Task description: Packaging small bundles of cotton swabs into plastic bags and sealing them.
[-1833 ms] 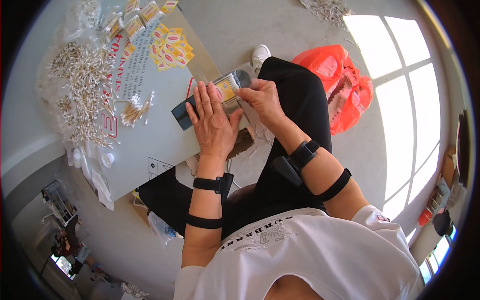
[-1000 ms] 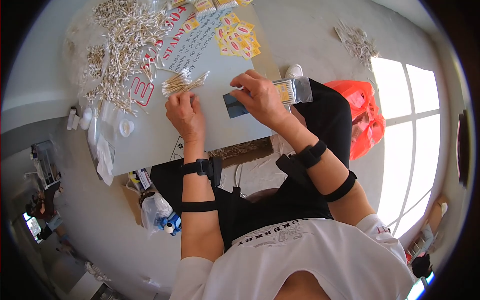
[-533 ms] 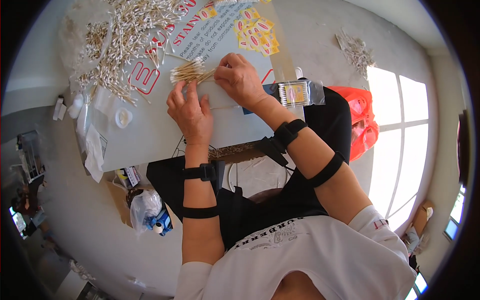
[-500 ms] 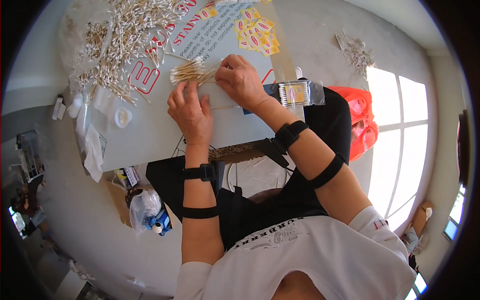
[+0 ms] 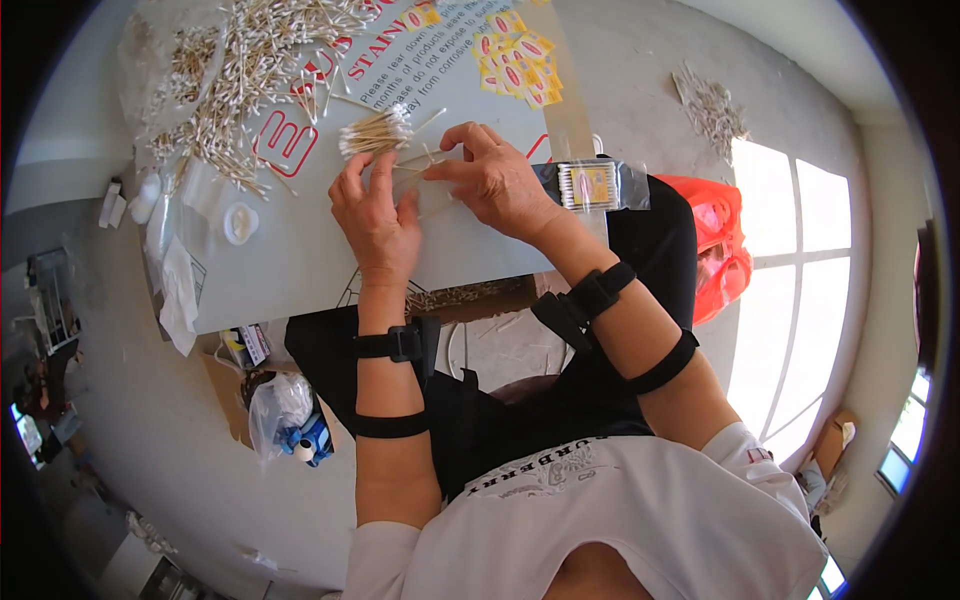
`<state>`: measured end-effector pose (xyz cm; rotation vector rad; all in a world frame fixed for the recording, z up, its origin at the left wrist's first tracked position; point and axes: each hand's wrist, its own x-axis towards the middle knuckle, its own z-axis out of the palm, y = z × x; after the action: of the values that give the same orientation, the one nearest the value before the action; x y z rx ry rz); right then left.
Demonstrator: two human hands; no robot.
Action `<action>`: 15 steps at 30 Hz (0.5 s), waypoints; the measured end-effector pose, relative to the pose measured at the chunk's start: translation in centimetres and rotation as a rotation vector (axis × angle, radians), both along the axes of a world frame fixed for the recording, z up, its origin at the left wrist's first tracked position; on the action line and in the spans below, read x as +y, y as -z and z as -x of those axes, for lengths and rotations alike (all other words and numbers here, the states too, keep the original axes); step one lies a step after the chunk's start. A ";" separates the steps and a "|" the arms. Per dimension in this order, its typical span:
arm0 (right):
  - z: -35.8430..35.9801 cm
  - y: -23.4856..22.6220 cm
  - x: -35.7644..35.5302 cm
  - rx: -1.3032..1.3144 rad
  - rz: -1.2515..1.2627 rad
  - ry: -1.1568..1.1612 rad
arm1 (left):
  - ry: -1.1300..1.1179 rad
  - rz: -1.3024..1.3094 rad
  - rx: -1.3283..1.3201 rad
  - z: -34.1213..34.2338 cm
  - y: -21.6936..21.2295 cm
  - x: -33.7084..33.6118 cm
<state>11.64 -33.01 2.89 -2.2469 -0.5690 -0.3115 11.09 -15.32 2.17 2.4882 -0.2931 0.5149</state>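
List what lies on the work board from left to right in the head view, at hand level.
White round cap → left hand → right hand → clear packet of cotton swabs. The small bundle of swabs sits just above the left hand's fingers.

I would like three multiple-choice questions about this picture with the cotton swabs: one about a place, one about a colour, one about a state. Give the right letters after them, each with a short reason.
1. Where does the big loose heap of cotton swabs lie?
A. on the board's far left part
B. on the person's lap
C. on the floor by the window

2. What colour is the plastic bag beside the person's right arm?
A. blue
B. orange-red
C. green

3. What are the hands doing?
A. resting flat, apart
B. both at a small swab bundle
C. lifted off the board

Answers:
1 A: the heap spreads over the grey board, far left.
2 B: the bag is bright orange-red.
3 B: the left hand and right hand meet at the bundle.
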 end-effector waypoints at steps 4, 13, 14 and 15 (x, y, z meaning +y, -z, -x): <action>-0.9 0.5 0.1 -0.068 0.127 -0.030 | 0.059 -0.044 0.065 -0.7 0.3 0.5; 1.6 0.6 1.6 -0.033 0.078 -0.012 | 0.118 -0.013 0.040 -0.8 -0.1 -0.4; 2.3 0.3 1.5 0.007 0.025 0.048 | 0.117 -0.014 0.040 -0.5 0.0 -0.2; 2.7 0.1 1.4 0.048 -0.028 0.108 | 0.114 -0.015 0.022 -0.2 0.1 -0.1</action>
<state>8.91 -31.60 2.76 -2.2560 -0.4170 -0.3175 11.30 -15.41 2.09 2.4731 -0.4293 0.4397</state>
